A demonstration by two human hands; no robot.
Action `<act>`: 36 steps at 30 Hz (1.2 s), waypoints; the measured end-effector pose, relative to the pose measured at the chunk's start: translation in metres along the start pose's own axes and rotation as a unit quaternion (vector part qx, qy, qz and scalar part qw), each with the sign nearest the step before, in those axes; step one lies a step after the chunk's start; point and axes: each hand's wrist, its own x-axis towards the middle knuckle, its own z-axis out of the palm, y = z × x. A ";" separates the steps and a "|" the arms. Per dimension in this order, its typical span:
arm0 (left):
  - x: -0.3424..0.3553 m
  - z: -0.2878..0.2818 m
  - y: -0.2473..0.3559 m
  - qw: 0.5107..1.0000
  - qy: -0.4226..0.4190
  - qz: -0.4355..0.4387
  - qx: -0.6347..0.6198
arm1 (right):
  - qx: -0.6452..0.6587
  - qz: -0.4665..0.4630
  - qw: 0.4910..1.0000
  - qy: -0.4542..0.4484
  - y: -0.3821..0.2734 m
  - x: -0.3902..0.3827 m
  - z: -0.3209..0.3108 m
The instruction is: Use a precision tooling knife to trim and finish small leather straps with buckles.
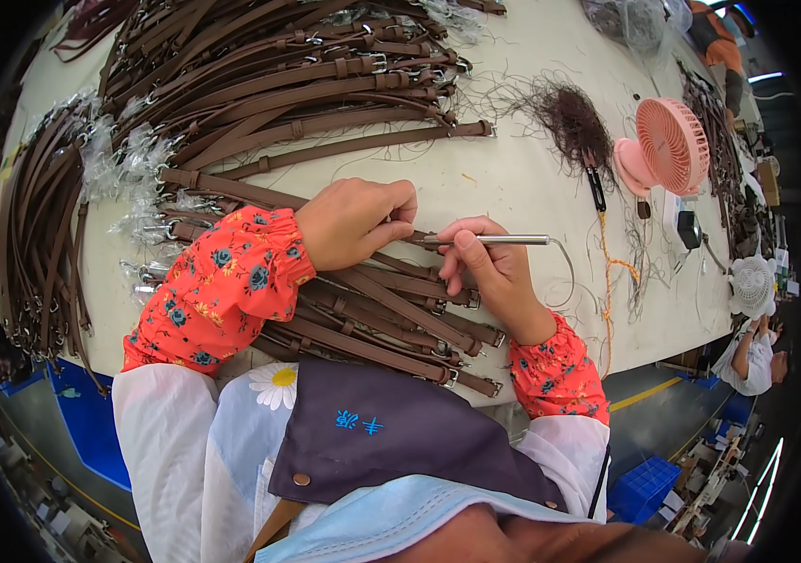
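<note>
A brown strap (417,238) shows its end between the hands, just right of the left hand (354,223), which is curled closed, apparently pinching it; the exact contact is hidden. The right hand (492,267) grips a slim metal tool (518,240), its tip near the strap, above the pale surface (513,178).

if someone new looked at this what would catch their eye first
Probably the bright red floral sleeves left and right of centre, standing out against the many brown buckled straps across the upper left and middle. Next, the slim silver pen-like tool in the right hand, near the centre. Then the pink fan at the upper right, beside a dark tangle of thread.
</note>
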 end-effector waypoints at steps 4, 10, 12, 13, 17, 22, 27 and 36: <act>0.000 -0.001 0.001 1.000 -0.003 -0.002 0.005 | 0.000 -0.002 1.000 0.001 0.000 0.000 0.001; -0.001 -0.001 -0.002 1.000 0.000 -0.001 -0.006 | 0.004 -0.002 1.000 0.000 0.000 0.000 0.000; 0.000 -0.002 -0.004 0.995 0.028 -0.051 -0.078 | 0.008 -0.011 1.000 0.002 0.000 0.000 0.000; 0.001 -0.005 -0.004 0.995 0.027 -0.051 -0.078 | 0.009 -0.012 1.000 0.003 0.001 0.000 0.000; 0.000 -0.011 -0.001 0.994 -0.023 -0.055 -0.087 | 0.010 -0.043 0.999 0.007 0.003 0.000 -0.002; -0.001 -0.001 0.005 1.000 -0.017 -0.018 -0.009 | 0.019 -0.034 0.999 0.012 0.002 0.000 -0.002; -0.001 0.006 -0.004 0.998 0.051 0.005 -0.040 | 0.009 -0.034 0.999 0.006 0.002 0.001 -0.002; 0.001 -0.008 -0.002 0.984 -0.037 -0.111 -0.132 | 0.003 -0.018 1.000 0.004 0.002 0.001 -0.001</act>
